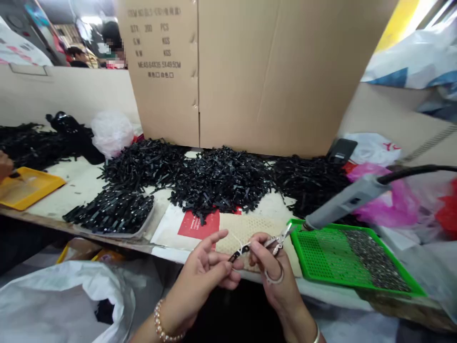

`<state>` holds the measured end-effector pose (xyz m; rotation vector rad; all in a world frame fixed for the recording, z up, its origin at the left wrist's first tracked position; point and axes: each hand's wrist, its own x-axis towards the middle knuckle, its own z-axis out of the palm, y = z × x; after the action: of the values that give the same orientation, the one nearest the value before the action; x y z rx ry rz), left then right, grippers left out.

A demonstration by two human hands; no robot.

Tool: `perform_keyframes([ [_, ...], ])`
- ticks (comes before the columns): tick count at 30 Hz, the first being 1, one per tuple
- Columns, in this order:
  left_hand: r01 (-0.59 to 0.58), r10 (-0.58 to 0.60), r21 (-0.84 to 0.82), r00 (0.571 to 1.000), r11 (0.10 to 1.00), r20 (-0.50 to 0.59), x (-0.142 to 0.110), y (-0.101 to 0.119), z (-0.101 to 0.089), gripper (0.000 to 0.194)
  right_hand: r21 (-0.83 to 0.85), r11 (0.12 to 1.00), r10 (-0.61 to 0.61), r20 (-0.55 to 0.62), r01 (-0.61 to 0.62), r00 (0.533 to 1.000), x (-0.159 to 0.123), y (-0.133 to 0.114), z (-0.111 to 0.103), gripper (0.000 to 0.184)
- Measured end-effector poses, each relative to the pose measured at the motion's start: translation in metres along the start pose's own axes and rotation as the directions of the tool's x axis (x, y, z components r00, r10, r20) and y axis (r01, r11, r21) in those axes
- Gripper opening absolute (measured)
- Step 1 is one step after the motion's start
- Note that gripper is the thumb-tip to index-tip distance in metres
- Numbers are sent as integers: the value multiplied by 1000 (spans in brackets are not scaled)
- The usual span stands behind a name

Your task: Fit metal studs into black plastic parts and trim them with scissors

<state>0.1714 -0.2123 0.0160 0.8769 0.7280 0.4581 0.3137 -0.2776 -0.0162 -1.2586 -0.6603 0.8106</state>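
Shiny metal scissors point(283, 237), matt cardboard box point(271, 76)

small piece point(234, 256) shown in black, scissors point(285, 235) in silver, piled strips point(221, 178) coloured black, basket point(316, 256) coloured green and patterned with a fine grid, box point(285, 71) coloured brown and printed with dark lettering point(154, 43), tray point(22, 204) coloured yellow

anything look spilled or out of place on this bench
Mildly: strips from the middle black heap stray onto the red printed panel, and a few dark flecks lie loose between the yellow tray and the plastic tub. Nothing looks clearly damaged.
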Motion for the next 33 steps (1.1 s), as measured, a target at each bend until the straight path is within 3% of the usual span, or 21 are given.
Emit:
perform_keyframes([
  [3, -17, 17, 20, 999, 1000, -39, 1, 4, -14, 68, -64, 997, -36, 25, 37, 999, 3, 1, 15, 25],
  [5, -162, 181, 175, 978, 971, -103, 1, 6, -23, 60, -224, 967, -106, 63, 117, 992, 5, -2, 21, 21],
  [8, -359, 439, 477, 896, 802, -62, 1, 11, -37, 47, -500, 812, -258, 155, 301, 954, 10, -9, 24, 9],
  [11, -422, 496, 608, 867, 672, 53, 0, 16, -47, 46, -651, 608, -399, 244, 454, 884, 20, -18, 25, 4],
  [13, -422, 508, 650, 859, 632, 65, -1, 18, -50, 49, -665, 566, -430, 267, 488, 862, 25, -23, 27, 4],
  [19, -434, 561, 658, 827, 615, 22, -1, 9, -49, 58, -479, 780, -412, 93, 404, 906, 17, -17, 37, 14],
  [24, -445, 578, 644, 816, 622, 6, -3, 5, -44, 60, -453, 825, -304, 146, 337, 941, 1, -1, 46, 8],
  [28, -489, 665, 738, 743, 465, 73, -4, 3, -40, 58, -430, 841, -308, 120, 329, 944, -1, 1, 51, 7],
  [33, -523, 792, 840, 569, 141, 222, -6, -1, -35, 63, -389, 872, -295, 65, 296, 953, -3, -2, 50, 8],
])
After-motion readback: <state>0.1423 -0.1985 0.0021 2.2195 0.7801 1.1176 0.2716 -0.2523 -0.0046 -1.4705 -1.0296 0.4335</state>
